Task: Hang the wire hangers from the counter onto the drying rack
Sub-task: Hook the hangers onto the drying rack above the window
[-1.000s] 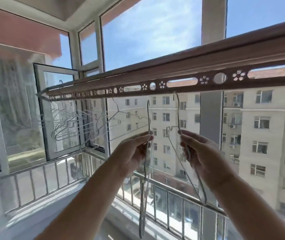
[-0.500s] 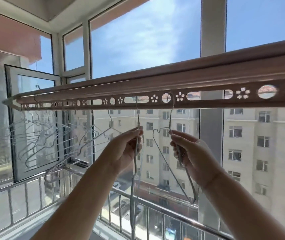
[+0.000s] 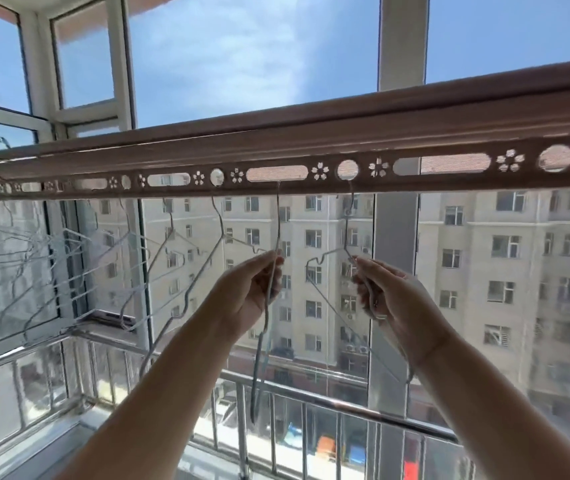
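Note:
The brown drying rack bar runs across the view above my hands, with slots and round holes along its lower strip. My left hand is shut on a thin wire hanger whose hook reaches up into a long slot. My right hand is shut on a second wire hanger, its hook sitting in a round hole. Several more wire hangers hang from the rack to the left.
A metal railing runs below my arms in front of the balcony glass. An open window sash stands at the left behind the hung hangers. A white window post rises behind the rack.
Both hands have lifted their hangers up to the rack, and the hooks now sit in its openings. The view has tilted up and turned right.

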A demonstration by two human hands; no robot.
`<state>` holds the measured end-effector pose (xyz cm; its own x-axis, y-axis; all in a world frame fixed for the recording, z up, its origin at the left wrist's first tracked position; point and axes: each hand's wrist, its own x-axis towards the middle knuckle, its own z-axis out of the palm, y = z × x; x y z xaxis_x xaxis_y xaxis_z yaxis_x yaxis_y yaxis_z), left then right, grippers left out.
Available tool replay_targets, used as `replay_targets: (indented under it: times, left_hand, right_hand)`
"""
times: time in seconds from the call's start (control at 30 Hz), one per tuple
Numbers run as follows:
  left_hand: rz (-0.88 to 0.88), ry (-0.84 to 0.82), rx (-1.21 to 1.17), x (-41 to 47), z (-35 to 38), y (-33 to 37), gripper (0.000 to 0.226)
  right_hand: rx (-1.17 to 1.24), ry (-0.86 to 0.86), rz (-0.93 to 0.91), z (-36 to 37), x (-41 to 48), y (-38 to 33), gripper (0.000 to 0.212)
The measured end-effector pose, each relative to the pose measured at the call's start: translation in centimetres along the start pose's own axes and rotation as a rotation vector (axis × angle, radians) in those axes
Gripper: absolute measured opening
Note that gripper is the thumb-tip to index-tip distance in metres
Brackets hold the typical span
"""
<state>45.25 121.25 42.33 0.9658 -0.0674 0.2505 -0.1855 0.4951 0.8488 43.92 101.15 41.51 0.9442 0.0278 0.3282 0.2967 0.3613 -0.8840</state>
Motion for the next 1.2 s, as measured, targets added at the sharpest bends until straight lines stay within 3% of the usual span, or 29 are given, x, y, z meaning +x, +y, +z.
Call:
replay_targets:
  times: [0.23, 0.37, 0.5, 0.63, 0.77, 1.0, 1.2]
  left_hand:
    - [0.046, 0.035, -0.004, -1.9, -5.2, -3.8, 0.019]
    - [-0.090, 0.058, 0.014, -3.0, -7.3, -8.9, 0.017]
    - [-0.272, -0.070, 0.148, -4.5, -5.8, -15.2, 0.033]
    - [-0.358, -0.276, 0.367, -5.5, -2.1, -20.2, 0.040]
    - [-0.319, -0.520, 0.541, -6.5, 3.1, -24.1, 0.039]
    - [-0.266, -0.810, 0.579, -10.6, 15.5, -31.1, 0.037]
    - [-0.286, -0.970, 0.551, -16.6, 27.4, -37.0, 0.043]
  right_hand:
    - [0.030, 0.099, 0.013, -3.1, -2.3, 2.4, 0.013]
    - [-0.090, 0.236, 0.025, -7.0, -4.8, 5.2, 0.013]
    - [-0.279, 0.310, 0.058, -11.5, -8.0, 7.4, 0.028]
    - [-0.371, 0.388, 0.037, -16.1, -11.5, 7.6, 0.041]
    - [-0.494, 0.495, 0.013, -21.1, -15.5, 6.4, 0.053]
    - [-0.825, 0.746, -0.050, -31.1, -25.2, 1.6, 0.055]
    - [-0.884, 0.960, 0.011, -40.3, -35.5, -2.9, 0.055]
